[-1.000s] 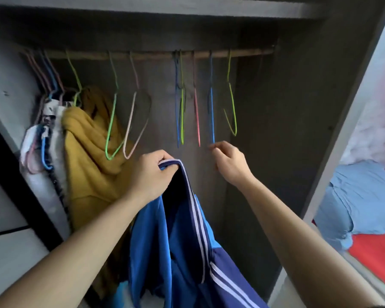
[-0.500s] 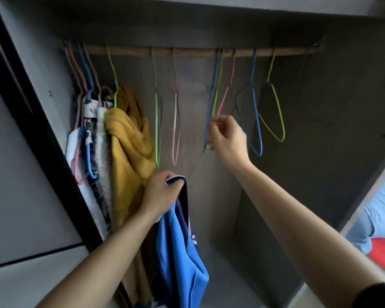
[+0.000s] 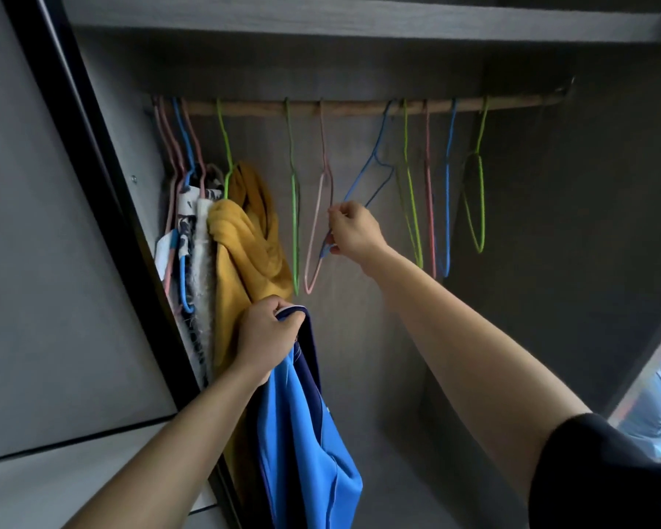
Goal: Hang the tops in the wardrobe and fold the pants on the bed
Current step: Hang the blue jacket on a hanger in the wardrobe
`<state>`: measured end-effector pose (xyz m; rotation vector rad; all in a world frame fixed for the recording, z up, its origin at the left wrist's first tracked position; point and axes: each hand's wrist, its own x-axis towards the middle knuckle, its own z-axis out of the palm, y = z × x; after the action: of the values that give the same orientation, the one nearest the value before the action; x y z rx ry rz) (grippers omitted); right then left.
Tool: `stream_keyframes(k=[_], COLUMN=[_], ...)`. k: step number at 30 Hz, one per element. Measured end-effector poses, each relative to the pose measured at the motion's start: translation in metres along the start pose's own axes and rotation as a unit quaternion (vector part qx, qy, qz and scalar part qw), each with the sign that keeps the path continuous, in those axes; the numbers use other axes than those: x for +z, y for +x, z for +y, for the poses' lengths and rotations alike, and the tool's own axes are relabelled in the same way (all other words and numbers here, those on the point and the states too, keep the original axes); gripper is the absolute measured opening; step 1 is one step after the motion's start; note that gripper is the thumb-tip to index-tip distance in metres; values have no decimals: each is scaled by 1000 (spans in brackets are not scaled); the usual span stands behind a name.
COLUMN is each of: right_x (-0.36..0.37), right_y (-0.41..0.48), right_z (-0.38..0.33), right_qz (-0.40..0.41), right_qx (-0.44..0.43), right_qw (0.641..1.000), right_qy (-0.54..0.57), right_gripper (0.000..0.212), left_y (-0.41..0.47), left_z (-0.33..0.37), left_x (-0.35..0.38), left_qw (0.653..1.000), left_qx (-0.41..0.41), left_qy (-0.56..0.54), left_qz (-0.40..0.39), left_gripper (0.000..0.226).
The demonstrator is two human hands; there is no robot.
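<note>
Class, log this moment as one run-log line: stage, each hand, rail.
stage: taking a hanger | left hand: grips blue top | right hand: pinches blue hanger, hook at rail | yellow top: hanging at left

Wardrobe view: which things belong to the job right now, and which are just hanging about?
In the job: blue top, gripped by the left hand; blue hanger, pinched by the right hand; rail.
Just there: mustard top; patterned clothes; bare hangers.
</note>
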<state>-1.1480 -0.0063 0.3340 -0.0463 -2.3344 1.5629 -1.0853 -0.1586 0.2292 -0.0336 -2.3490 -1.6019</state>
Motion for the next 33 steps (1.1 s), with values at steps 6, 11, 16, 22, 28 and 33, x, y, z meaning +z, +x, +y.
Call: stream_keyframes(k=[6, 11, 16, 22, 28, 33], right_x=[6, 22, 33, 34, 41, 25], right_y=[-5, -4, 0, 9, 11, 17], right_z=[1, 5, 0, -15, -27, -13], right_qz=[-124, -180, -154, -160, -127, 44], right_qx=[58, 110, 147, 171, 162, 97], right_qw=[990, 971, 958, 914, 919, 972], right_qy=[-14, 114, 195, 330, 337, 211], right_gripper=[56, 29, 24, 21, 26, 24], left_y=[-5, -8, -11, -10, -5, -2], left_z=[-2, -8, -9, -10, -13, -15], left_x=[-1, -1, 1, -3, -9, -5], left_qw=[1000, 999, 998, 997, 998, 998], left_qx=[0, 15, 26, 26, 12, 14], left_qy=[13, 50, 59, 60, 52, 52], left_qz=[-7, -13, -19, -28, -32, -21], left_gripper=[9, 10, 10, 9, 8, 7])
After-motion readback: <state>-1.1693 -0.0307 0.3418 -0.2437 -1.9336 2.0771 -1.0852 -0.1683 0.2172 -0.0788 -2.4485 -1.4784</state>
